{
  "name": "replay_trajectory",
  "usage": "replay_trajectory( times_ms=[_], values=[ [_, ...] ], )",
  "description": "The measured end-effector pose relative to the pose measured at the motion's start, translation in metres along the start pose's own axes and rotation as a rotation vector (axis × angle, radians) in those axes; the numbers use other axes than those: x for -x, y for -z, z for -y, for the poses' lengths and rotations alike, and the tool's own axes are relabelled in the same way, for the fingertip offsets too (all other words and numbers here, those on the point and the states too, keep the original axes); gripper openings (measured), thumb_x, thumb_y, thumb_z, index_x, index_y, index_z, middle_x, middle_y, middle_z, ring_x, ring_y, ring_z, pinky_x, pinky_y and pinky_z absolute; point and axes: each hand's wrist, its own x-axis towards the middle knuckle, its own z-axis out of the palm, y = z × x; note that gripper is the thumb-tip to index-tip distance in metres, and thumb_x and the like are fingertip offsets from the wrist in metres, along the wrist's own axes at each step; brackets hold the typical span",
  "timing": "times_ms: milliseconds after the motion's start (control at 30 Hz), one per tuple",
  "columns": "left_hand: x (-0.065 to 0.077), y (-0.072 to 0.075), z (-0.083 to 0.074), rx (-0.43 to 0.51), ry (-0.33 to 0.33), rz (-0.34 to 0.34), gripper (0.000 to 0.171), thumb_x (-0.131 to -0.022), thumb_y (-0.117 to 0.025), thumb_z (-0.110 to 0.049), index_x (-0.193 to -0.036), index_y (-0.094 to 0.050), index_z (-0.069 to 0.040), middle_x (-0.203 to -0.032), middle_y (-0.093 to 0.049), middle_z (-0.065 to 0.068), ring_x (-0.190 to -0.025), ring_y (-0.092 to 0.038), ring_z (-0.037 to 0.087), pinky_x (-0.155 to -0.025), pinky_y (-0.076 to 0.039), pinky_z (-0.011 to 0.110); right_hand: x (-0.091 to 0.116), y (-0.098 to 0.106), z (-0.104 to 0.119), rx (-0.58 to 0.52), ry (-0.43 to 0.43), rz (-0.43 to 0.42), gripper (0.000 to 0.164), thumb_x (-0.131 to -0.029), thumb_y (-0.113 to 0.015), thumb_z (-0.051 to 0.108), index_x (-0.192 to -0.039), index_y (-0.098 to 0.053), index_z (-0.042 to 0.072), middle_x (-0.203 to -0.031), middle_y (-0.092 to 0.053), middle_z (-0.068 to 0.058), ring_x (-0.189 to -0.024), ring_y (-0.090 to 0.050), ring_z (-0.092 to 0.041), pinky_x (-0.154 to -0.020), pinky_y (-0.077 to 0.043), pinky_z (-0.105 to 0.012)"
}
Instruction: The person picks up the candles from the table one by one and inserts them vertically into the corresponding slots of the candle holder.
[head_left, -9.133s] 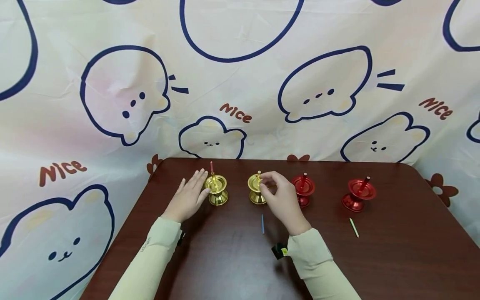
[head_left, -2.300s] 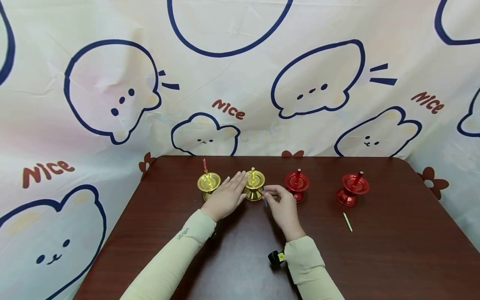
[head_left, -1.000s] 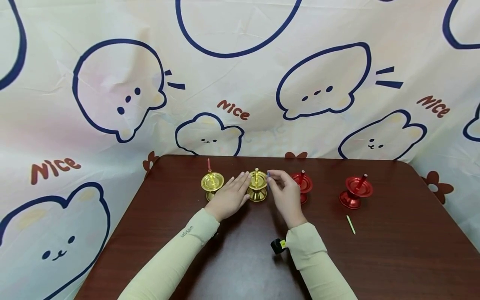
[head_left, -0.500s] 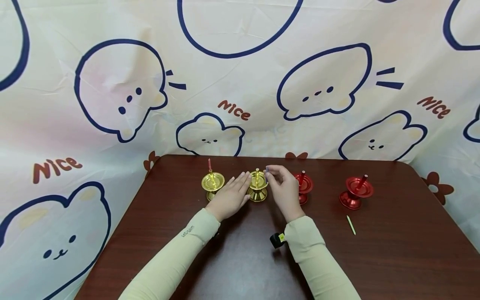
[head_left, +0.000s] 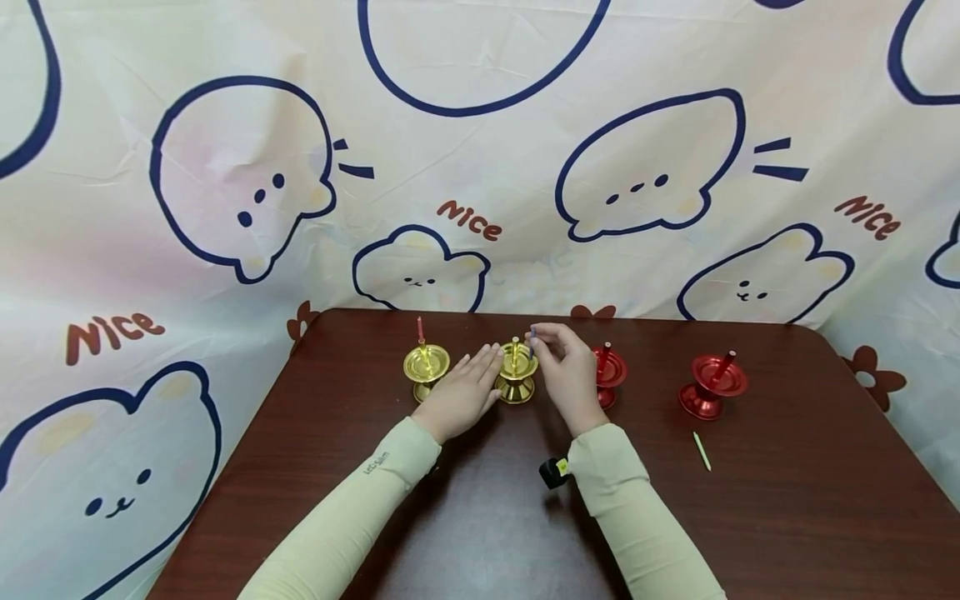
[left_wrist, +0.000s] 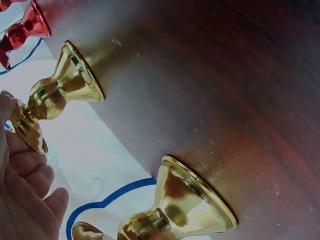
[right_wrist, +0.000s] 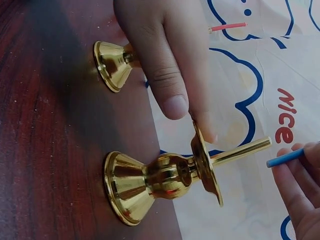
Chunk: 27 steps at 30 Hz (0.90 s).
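Note:
My left hand (head_left: pixel 461 396), its fingers straight, touches the dish rim of the second gold candle holder (head_left: pixel 515 390), which stands upright on the table. My right hand (head_left: pixel 567 375) pinches a thin blue candle (right_wrist: pixel 287 158) between thumb and fingers, just right of that holder. In the right wrist view the candle's lower end is near the tip of the holder's gold tube (right_wrist: pixel 242 151), with a gap between them. Left of my left hand is another gold candle holder (head_left: pixel 426 364), with a thin red candle (head_left: pixel 421 329) standing in its tube.
A red candle holder (head_left: pixel 612 367) stands partly behind my right hand. Farther right is a second red candle holder (head_left: pixel 712 385), with a pale green candle (head_left: pixel 702 451) lying in front of it on the dark brown table (head_left: pixel 487 517). A printed cloth (head_left: pixel 517 167) hangs behind.
My left hand has moved from the left gold holder to the second one. The blue candle, earlier lying on the table, has been picked up by my right hand and raised beside that holder's tube.

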Motion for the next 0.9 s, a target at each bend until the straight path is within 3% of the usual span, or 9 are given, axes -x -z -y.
replay_trajectory(
  times_ms=[633,900],
  values=[
    [0.0,-0.001,0.001,-0.018,-0.012,-0.019,0.059,-0.109,-0.049,-0.028,-0.158,-0.031,0.0,-0.164,-0.028,0.017,-0.152,-0.025,0.028,-0.121,-0.027,0.045,-0.013,-0.005,0.004,-0.045,0.074,-0.016,0.019,-0.097,-0.068,0.005,-0.115,-0.072,0.003,-0.105,-0.076,-0.01,-0.097,-0.074,-0.022,-0.085,-0.057,-0.022],
    [0.002,-0.001,-0.002,-0.009,-0.007,-0.014,0.06,-0.108,-0.05,-0.028,-0.158,-0.031,0.001,-0.164,-0.027,0.017,-0.153,-0.024,0.029,-0.122,-0.025,0.044,-0.016,-0.008,0.005,-0.039,0.096,-0.022,0.017,-0.097,-0.068,0.006,-0.113,-0.071,0.001,-0.104,-0.076,-0.011,-0.096,-0.074,-0.022,-0.085,-0.059,-0.031]
  ],
)
